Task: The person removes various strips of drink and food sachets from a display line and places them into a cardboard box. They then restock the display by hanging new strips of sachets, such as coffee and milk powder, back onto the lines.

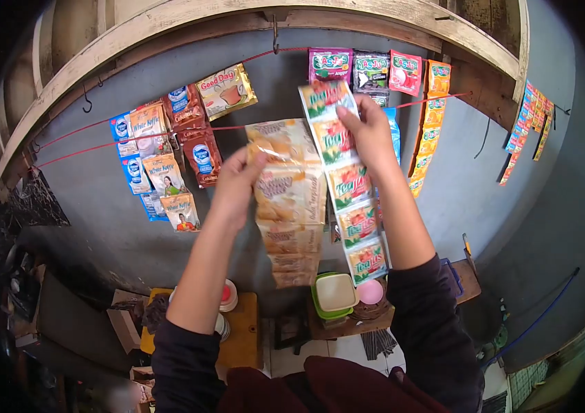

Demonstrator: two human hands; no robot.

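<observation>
Below the red cords, both hands [369,136] grip sachet strips [352,180]; the left fingertips are partly hidden.

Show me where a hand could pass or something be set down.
Bare wall shows between the orange strip and far-right sachets. The yellow table looks bare right of its white tubs. Crowded: between the hands, where the left hand's tan strip and right hand's Teajus strip hang close.

Gray wall [282,86] with a pale wooden beam [168,22] crossing its top. Below the wall, a yellow-brown wooden table [242,330] stands left of a brown wooden surface [344,329]; light-colored floor tiles [292,363] show between. Daylight-pale tones brighten the wall's right side.
</observation>
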